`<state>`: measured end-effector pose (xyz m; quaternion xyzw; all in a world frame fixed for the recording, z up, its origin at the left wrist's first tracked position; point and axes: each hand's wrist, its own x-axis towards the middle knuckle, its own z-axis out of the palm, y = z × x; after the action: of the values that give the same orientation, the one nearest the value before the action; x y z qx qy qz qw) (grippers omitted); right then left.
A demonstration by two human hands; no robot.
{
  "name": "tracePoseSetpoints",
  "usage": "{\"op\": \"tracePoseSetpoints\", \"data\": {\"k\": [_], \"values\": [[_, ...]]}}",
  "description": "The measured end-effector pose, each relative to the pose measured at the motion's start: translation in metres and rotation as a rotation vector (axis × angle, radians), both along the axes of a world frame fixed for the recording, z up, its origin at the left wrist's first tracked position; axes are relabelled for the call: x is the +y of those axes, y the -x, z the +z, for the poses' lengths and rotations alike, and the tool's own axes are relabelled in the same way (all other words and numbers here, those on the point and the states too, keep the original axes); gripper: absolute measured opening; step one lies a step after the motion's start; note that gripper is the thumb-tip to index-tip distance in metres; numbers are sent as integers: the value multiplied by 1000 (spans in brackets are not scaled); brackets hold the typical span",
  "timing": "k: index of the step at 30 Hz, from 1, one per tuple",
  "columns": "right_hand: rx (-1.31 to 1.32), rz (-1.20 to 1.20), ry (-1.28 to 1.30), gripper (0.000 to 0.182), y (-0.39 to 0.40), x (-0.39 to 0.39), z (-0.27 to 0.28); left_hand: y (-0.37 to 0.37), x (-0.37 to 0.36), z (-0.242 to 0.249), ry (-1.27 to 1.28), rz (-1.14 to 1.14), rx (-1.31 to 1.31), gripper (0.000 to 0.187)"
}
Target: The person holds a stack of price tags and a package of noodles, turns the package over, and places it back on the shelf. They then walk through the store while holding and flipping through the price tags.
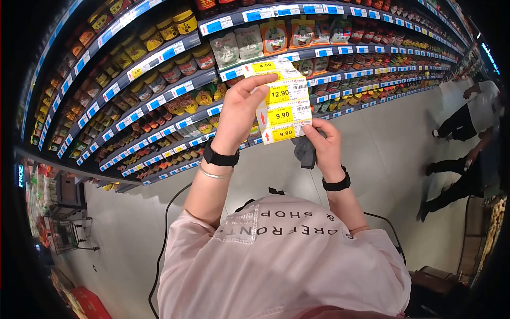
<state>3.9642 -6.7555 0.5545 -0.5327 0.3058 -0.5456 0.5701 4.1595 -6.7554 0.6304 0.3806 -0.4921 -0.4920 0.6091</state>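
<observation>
A sheet of yellow-and-white price labels (287,115) is held up in front of the shelves, with printed prices such as 12.90 and 9.90 and red arrows. My left hand (243,109) pinches it at the upper left, the index finger stretched across the 12.90 label. At the lower right corner, my right hand (325,142) grips it with the thumb on the front; its other fingers are mostly hidden behind. The sheet's top part, showing 4.50, bends back. Just below the sheet, beside my right hand, is a dark grey object (305,152) whose kind I cannot make out.
Shelves of jars and pouches, edged with blue-and-white price tags (218,25), curve across the front. White pouches (249,41) stand behind the labels. A shopping cart (66,234) is at the left. People in dark trousers (459,125) are on the right.
</observation>
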Motion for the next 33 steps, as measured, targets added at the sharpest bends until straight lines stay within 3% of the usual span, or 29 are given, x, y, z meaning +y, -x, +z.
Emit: {"op": "tracePoseSetpoints", "data": {"k": [26,33], "values": [[58,156,86,13,-30,-15,-3,-27,21,-11,-18,167,83,26],[23,169,4,12,-36,-19,-6,-30,16,-13,-8,186,99,26]]}}
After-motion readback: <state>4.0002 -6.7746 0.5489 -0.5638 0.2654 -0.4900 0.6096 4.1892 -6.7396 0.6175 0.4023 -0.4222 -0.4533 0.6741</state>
